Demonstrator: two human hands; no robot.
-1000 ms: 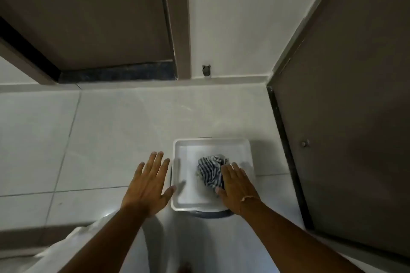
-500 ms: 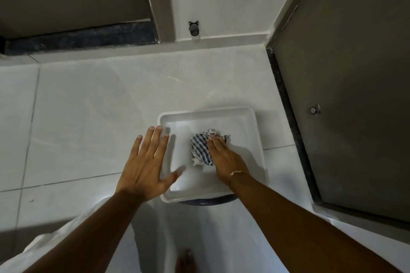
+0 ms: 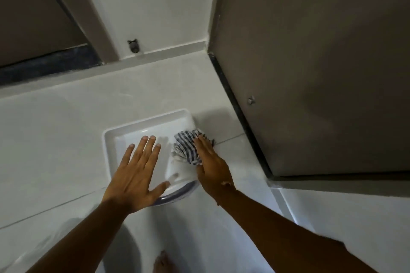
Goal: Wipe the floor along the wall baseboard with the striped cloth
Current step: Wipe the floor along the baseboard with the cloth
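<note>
The striped cloth (image 3: 186,149), blue and white and bunched up, lies at the right rim of a white square tray (image 3: 124,137) on the tiled floor. My right hand (image 3: 210,168) presses on the cloth from the right, its fingers over the fabric. Spread flat with fingers apart, my left hand (image 3: 137,173) hovers over the tray's left half and holds nothing. The wall baseboard (image 3: 168,52) runs along the far edge of the floor.
A brown door (image 3: 321,73) stands close on the right, with a small stopper knob (image 3: 251,100). A door stop (image 3: 133,45) sits on the wall above the baseboard. Another door and dark threshold (image 3: 44,66) lie at far left. A dark round base (image 3: 177,195) shows under the tray.
My right hand has carried the cloth from the tray's middle to its right rim. My left hand has moved over the tray. The view has tilted and come closer.
</note>
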